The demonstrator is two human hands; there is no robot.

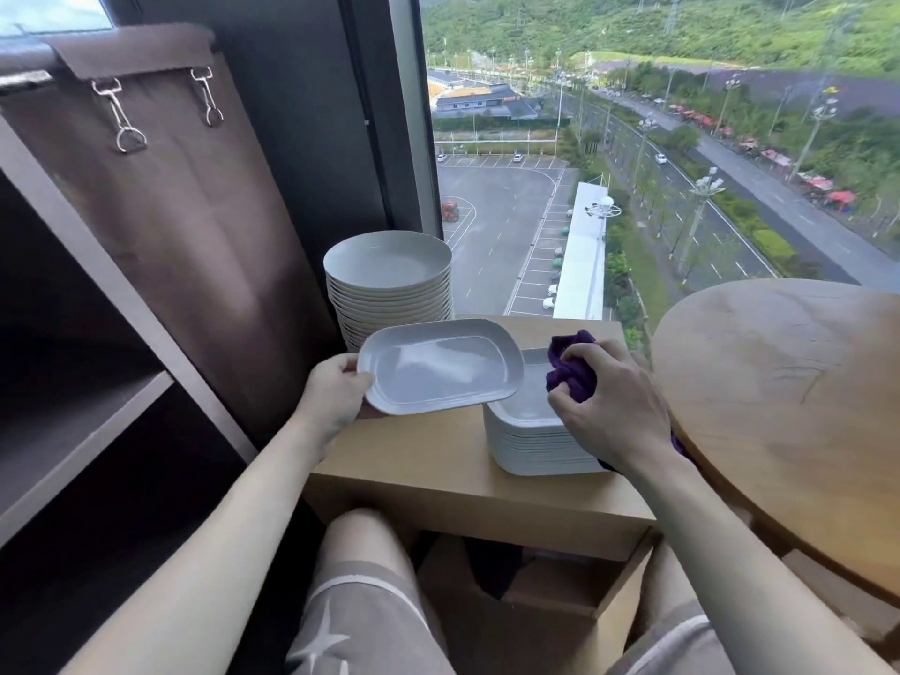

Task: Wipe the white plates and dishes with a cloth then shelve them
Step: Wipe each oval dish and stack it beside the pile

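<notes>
My left hand [336, 397] grips the left edge of a white rectangular dish [440, 365] and holds it level above the small wooden table [428, 460]. Just to the right of that dish, my right hand [613, 401] clutches a bunched purple cloth [570, 365] over a stack of several white rectangular dishes [531, 440]. Behind them, by the window, stands a tall stack of round white plates [389, 280].
A dark shelving unit [83, 416] with open compartments fills the left side, with a brown fabric cover [195, 211] hanging beside it. A round wooden table [789, 406] crowds the right. An open cardboard box [545, 606] sits under the small table, between my knees.
</notes>
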